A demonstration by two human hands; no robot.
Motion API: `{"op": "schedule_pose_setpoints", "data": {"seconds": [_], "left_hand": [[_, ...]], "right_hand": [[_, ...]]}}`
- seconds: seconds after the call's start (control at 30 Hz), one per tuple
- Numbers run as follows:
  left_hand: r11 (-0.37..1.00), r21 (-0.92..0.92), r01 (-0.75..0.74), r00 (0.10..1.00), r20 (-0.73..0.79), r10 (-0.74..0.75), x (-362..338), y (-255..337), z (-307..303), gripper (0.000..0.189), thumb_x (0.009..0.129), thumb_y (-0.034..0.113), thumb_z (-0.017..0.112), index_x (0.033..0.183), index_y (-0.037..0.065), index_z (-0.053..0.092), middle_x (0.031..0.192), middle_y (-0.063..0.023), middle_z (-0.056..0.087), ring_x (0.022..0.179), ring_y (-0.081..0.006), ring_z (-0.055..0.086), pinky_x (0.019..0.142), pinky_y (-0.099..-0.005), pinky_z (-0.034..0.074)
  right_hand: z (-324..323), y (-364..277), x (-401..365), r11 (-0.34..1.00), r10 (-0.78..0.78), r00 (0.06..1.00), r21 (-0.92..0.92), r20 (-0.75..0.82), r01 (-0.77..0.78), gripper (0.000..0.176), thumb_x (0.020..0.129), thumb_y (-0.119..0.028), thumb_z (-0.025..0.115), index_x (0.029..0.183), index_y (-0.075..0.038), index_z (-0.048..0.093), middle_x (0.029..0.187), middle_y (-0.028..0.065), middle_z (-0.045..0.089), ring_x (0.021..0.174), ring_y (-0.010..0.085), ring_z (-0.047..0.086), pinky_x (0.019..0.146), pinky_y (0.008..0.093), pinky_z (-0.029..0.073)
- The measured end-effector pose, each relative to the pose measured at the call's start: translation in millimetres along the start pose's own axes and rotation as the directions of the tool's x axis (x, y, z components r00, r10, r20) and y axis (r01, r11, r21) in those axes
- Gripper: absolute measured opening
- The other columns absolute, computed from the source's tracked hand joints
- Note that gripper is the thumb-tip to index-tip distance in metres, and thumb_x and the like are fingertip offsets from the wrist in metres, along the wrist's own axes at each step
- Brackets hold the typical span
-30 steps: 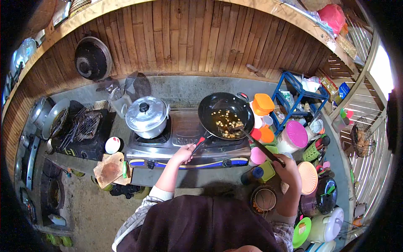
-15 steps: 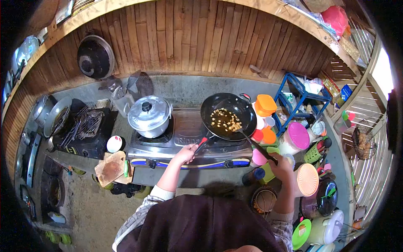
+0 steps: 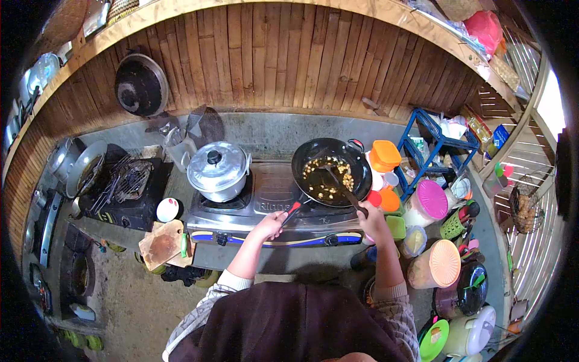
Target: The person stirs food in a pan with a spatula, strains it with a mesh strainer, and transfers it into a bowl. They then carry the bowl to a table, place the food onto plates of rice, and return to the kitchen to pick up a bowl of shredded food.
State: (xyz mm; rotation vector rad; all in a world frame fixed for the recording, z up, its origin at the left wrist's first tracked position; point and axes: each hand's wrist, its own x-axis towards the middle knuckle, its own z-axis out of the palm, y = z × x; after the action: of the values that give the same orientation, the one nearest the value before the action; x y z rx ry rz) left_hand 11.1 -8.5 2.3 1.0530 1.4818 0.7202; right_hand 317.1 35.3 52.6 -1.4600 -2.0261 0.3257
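Observation:
A black wok (image 3: pixel 304 158) sits on the right burner of the steel stove (image 3: pixel 270 181), with small golden pieces (image 3: pixel 345 171) spread in dark oil. My left hand (image 3: pixel 270 225) is closed round the wok's red and black handle (image 3: pixel 292 211). My right hand (image 3: pixel 375 223) grips a dark spatula (image 3: pixel 345 191), whose blade rests among the pieces near the wok's middle. On the left burner stands a lidded silver pot (image 3: pixel 218 171).
Left of the stove are a small white bowl (image 3: pixel 167 209), cutting boards (image 3: pixel 161 246) and a black grill stove (image 3: pixel 129 187). To the right stand orange containers (image 3: pixel 385 155), a pink-lidded tub (image 3: pixel 430 200), a peach-lidded tub (image 3: pixel 444 263) and a blue rack (image 3: pixel 439 142).
My right hand has moved left and up, drawing the spatula from the wok's right edge to its middle. The pieces have spread toward the sides. The view has shifted slightly.

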Motion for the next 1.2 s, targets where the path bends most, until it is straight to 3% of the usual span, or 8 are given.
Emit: {"op": "schedule_pose_setpoints", "data": {"seconds": [0.1, 0.17, 0.43, 0.5, 0.63, 0.8, 1.0, 1.2], "left_hand": [[1.000, -0.012, 0.008, 1.000, 0.006, -0.008, 0, 1, 1, 0.033, 0.089, 0.038, 0.041, 0.113, 0.017, 0.048, 0.053, 0.0026, 0.042, 0.038, -0.0067, 0.039, 0.031, -0.0211, 0.030], [1.000, -0.019, 0.016, 1.000, 0.010, -0.016, 0, 1, 0, 0.035, 0.089, 0.037, 0.041, 0.117, 0.017, 0.045, 0.052, 0.0024, 0.042, 0.037, -0.0070, 0.038, 0.031, -0.0217, 0.029], [0.998, -0.023, 0.053, 0.999, 0.008, -0.053, -4, 4, 0, 0.038, 0.088, 0.040, 0.042, 0.120, 0.019, 0.045, 0.055, 0.0023, 0.044, 0.039, -0.0066, 0.039, 0.032, -0.0204, 0.029], [0.998, -0.019, 0.055, 0.998, 0.014, -0.055, -5, 5, -1, 0.038, 0.088, 0.040, 0.042, 0.120, 0.020, 0.044, 0.055, 0.0022, 0.044, 0.039, -0.0066, 0.039, 0.032, -0.0204, 0.028], [0.999, -0.005, 0.049, 0.999, 0.019, -0.049, -3, 3, -1, 0.039, 0.088, 0.040, 0.041, 0.122, 0.020, 0.043, 0.055, 0.0023, 0.044, 0.039, -0.0066, 0.039, 0.032, -0.0207, 0.028], [0.999, 0.014, 0.040, 0.999, 0.009, -0.040, -3, 4, -1, 0.035, 0.089, 0.039, 0.041, 0.117, 0.020, 0.045, 0.055, 0.0028, 0.043, 0.039, -0.0067, 0.039, 0.032, -0.0207, 0.028], [0.999, 0.032, 0.021, 1.000, 0.007, -0.022, -2, 4, 0, 0.031, 0.089, 0.038, 0.040, 0.111, 0.018, 0.048, 0.054, 0.0027, 0.043, 0.039, -0.0067, 0.039, 0.032, -0.0207, 0.030], [0.999, 0.040, -0.009, 1.000, 0.012, 0.008, -3, 5, 0, 0.031, 0.090, 0.037, 0.039, 0.111, 0.016, 0.049, 0.053, 0.0023, 0.043, 0.038, -0.0070, 0.039, 0.032, -0.0213, 0.031]], "right_hand": [[10, -13, 16, 0.999, -0.032, 0.999, 0.021, -0.017, 0.033, 0.027, 0.076, -0.013, 0.058, 0.100, -0.001, 0.055, 0.094, 0.0208, 0.059, 0.090, 0.0341, 0.057, 0.079, 0.0369, 0.044], [17, -18, 27, 0.995, 0.096, 0.995, 0.000, -0.003, -0.096, 0.028, 0.076, -0.012, 0.056, 0.104, -0.005, 0.055, 0.085, 0.0234, 0.059, 0.084, 0.0385, 0.056, 0.074, 0.0425, 0.045], [11, -9, 30, 0.988, 0.151, 0.988, -0.037, -0.024, -0.152, 0.027, 0.077, -0.013, 0.056, 0.103, -0.005, 0.054, 0.090, 0.0218, 0.059, 0.086, 0.0397, 0.055, 0.076, 0.0423, 0.045], [10, 5, 23, 1.000, -0.013, 0.995, -0.029, -0.096, 0.010, 0.025, 0.077, -0.011, 0.055, 0.100, -0.003, 0.053, 0.086, 0.0230, 0.059, 0.082, 0.0400, 0.056, 0.072, 0.0449, 0.045], [-3, 24, 8, 1.000, -0.016, 0.996, -0.017, -0.084, 0.015, 0.025, 0.076, -0.011, 0.056, 0.099, -0.002, 0.053, 0.085, 0.0233, 0.058, 0.082, 0.0397, 0.056, 0.072, 0.0444, 0.045], [-38, 10, -13, 0.988, 0.129, 0.992, -0.086, -0.005, -0.129, 0.024, 0.074, -0.009, 0.056, 0.097, -0.002, 0.057, 0.084, 0.0211, 0.060, 0.081, 0.0348, 0.059, 0.069, 0.0382, 0.047], [-88, -18, -37, 0.958, 0.249, 0.960, -0.175, 0.131, -0.225, 0.029, 0.074, -0.015, 0.057, 0.101, -0.005, 0.058, 0.087, 0.0192, 0.061, 0.084, 0.0338, 0.059, 0.073, 0.0379, 0.045], [-129, -50, -53, 0.982, 0.135, 0.975, -0.155, 0.176, -0.108, 0.029, 0.073, -0.016, 0.057, 0.099, -0.004, 0.059, 0.085, 0.0175, 0.062, 0.082, 0.0324, 0.059, 0.071, 0.0368, 0.046]]}}
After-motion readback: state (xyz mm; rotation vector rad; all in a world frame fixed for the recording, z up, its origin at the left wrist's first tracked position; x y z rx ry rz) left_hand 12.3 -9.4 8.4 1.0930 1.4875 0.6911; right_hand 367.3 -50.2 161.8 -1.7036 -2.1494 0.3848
